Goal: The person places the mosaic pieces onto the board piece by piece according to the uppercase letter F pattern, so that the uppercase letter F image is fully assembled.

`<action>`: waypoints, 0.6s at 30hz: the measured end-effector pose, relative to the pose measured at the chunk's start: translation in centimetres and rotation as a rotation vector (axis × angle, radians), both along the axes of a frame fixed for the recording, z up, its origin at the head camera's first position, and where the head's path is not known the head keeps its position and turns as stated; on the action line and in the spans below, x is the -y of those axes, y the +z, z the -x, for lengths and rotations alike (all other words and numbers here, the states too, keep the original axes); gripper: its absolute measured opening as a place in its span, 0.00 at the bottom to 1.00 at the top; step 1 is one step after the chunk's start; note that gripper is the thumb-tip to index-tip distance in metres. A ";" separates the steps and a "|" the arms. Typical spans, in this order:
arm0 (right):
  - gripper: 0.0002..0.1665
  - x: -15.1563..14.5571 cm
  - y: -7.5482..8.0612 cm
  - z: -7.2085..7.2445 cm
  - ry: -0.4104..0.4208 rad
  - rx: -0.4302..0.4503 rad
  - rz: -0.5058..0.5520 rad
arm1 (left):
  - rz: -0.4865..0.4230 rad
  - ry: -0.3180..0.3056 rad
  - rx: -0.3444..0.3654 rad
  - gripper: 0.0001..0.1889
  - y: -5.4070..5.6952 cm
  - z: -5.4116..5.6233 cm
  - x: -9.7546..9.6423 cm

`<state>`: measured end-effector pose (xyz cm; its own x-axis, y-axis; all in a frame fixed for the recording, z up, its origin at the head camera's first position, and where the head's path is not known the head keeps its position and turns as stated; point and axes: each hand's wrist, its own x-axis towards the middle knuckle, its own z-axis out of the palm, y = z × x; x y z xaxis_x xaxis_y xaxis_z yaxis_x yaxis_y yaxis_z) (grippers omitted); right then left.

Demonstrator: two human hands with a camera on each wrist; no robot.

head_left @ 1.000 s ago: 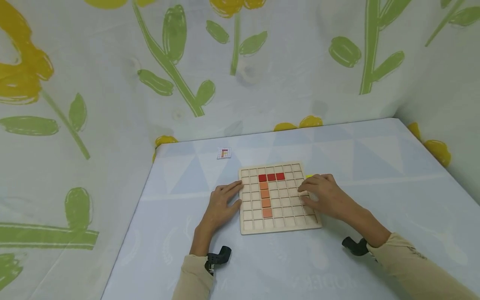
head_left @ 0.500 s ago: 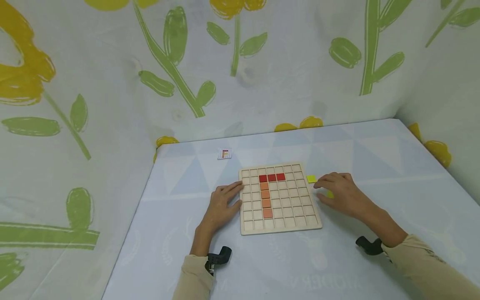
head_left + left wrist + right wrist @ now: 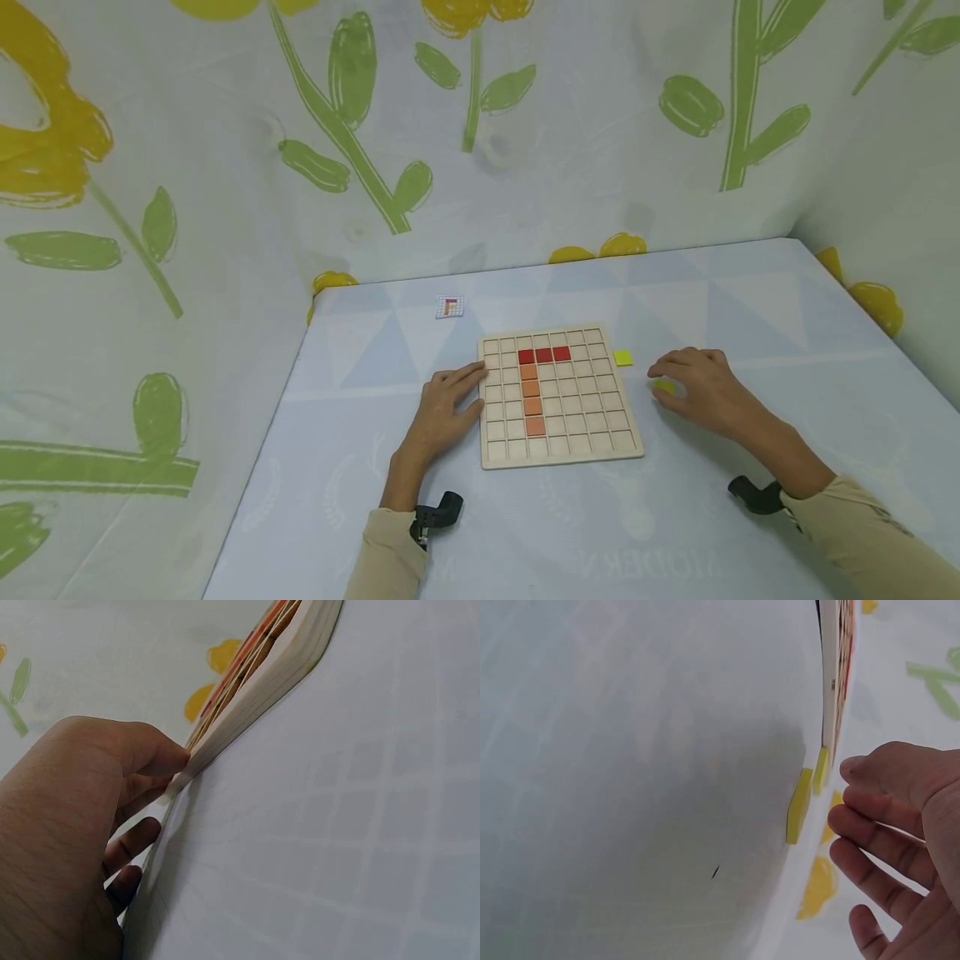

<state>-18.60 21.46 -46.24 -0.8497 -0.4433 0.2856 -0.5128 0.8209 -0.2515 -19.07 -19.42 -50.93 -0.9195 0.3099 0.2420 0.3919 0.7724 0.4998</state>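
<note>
A wooden grid board (image 3: 577, 425) lies flat on the table. Three red tiles (image 3: 543, 355) form a row on it, and below the leftmost runs a column of several orange tiles (image 3: 532, 406). My left hand (image 3: 442, 417) touches the board's left edge with fingertips and thumb; the left wrist view also shows the thumb against the side of the board. To the right of the board, my right hand (image 3: 705, 393) hovers with loosely bent fingers over a yellow tile (image 3: 664, 387), which it partly covers. Its fingers hold nothing. Another yellow tile (image 3: 622, 358) lies beside the board's upper right edge.
A small card (image 3: 450, 307) with a coloured grid pattern lies behind the board. Patterned cloth (image 3: 570, 150) with flowers hangs upright behind and beside the table (image 3: 337, 483). Each wrist carries a black camera mount (image 3: 442, 510).
My right hand has moved right, off the board's right side, to over the yellow tile, uncovering the other yellow tile. My left hand stays at the board's left edge.
</note>
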 end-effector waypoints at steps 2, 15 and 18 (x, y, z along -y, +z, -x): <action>0.13 -0.2 0.0 -0.1 0.000 -0.003 0.002 | -0.004 -0.002 0.000 0.26 -0.1 0.0 0.0; 0.16 -1.1 -0.3 -0.2 -0.024 0.069 -0.050 | -0.031 -0.016 -0.013 0.26 0.1 -0.1 0.0; 0.15 -1.2 -0.4 0.0 -0.028 0.083 -0.059 | -0.034 -0.016 -0.009 0.26 0.0 -0.1 0.0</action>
